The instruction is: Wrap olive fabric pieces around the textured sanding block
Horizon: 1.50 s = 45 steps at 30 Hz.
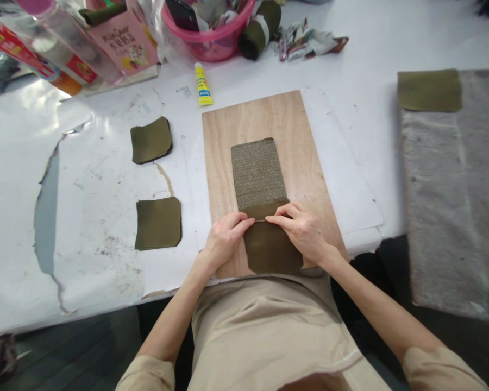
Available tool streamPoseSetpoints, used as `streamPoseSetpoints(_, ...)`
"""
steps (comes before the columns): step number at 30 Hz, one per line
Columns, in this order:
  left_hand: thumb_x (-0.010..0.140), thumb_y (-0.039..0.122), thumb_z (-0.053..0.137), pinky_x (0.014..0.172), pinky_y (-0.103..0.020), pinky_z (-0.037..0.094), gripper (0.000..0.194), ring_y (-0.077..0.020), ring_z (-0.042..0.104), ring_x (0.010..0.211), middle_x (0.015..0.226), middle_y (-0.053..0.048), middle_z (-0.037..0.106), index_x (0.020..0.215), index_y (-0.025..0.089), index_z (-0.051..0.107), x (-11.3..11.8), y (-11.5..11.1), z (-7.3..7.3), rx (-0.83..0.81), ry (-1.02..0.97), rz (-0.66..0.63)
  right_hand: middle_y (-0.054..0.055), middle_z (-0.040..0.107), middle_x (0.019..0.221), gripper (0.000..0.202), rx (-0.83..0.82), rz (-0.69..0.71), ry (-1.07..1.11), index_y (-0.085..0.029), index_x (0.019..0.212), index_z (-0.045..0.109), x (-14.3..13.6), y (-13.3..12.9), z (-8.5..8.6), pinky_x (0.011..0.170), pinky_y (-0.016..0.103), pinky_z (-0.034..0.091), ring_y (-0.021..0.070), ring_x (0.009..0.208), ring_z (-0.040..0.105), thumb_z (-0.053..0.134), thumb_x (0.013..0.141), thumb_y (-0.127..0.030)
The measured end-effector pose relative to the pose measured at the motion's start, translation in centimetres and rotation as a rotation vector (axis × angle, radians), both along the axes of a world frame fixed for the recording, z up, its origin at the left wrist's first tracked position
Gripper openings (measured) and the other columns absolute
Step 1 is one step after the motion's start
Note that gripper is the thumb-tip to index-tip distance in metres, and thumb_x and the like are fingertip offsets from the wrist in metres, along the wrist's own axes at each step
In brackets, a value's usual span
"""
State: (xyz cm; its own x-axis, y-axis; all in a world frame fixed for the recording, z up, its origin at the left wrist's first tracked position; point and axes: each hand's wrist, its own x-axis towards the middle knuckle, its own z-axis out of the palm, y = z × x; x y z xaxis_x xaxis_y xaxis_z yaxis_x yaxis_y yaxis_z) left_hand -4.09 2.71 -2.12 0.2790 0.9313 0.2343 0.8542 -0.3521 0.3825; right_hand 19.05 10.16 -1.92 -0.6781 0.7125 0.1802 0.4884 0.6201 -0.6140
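Note:
An olive-green fabric piece (273, 248) lies on a wooden board (224, 152) at the table's front edge. It meets a speckled, ribbed panel (257, 169) of darker green, with a smooth folded strip between the two. My left hand (227, 234) pinches the fabric's upper edge at its left part, thumb and forefinger together. On the same edge, a little to the right, my right hand (303, 231) also pinches with its fingertips. A thin pale line shows along the edge between both hands. What lies under my fingertips is hidden.
Two stacks of olive pieces, a far stack (150, 139) and a near stack (158, 222), lie left of the board. Behind stand a yellow glue tube (204, 86), a pink basket (212, 44) and bottles. A grey felt-covered surface (444, 190) is at right.

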Motion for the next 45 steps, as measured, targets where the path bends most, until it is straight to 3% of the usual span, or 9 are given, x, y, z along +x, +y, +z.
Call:
streamPoseSetpoints(9, 0.097, 0.018, 0.046, 0.073, -0.025, 0.053, 0.022, -0.0158, 0.061, 0.090, 0.100, -0.008, 0.063, 0.113, 0.016, 0.061, -0.14, -0.12, -0.40, 0.092, 0.058, -0.044, 0.005, 0.061, 0.096, 0.031, 0.138, 0.048, -0.005, -0.028, 0.110, 0.071, 0.00, 0.06, -0.17, 0.083, 0.032, 0.046, 0.0184, 0.094, 0.052, 0.045, 0.098, -0.016)
streamPoseSetpoints(29, 0.094, 0.012, 0.049, 0.076, -0.028, 0.054, 0.022, -0.0182, 0.062, 0.092, 0.102, -0.010, 0.064, 0.113, 0.014, 0.061, -0.13, -0.43, -0.10, 0.157, 0.186, -0.080, 0.005, 0.056, 0.095, 0.038, 0.124, 0.082, -0.022, -0.032, 0.120, 0.067, -0.07, 0.32, -0.14, 0.085, 0.032, 0.044, 0.0180, 0.093, 0.049, 0.040, 0.099, -0.013)
streamPoseSetpoints(45, 0.096, 0.015, 0.046, 0.075, -0.027, 0.054, 0.022, -0.0172, 0.063, 0.090, 0.100, -0.009, 0.066, 0.112, 0.015, 0.061, -0.01, -0.27, 0.10, 0.183, 0.217, -0.084, 0.005, 0.058, 0.097, 0.032, 0.119, 0.078, -0.087, -0.032, 0.118, 0.068, -0.18, 0.26, 0.13, 0.087, 0.032, 0.043, 0.0191, 0.096, 0.050, 0.046, 0.098, -0.019)
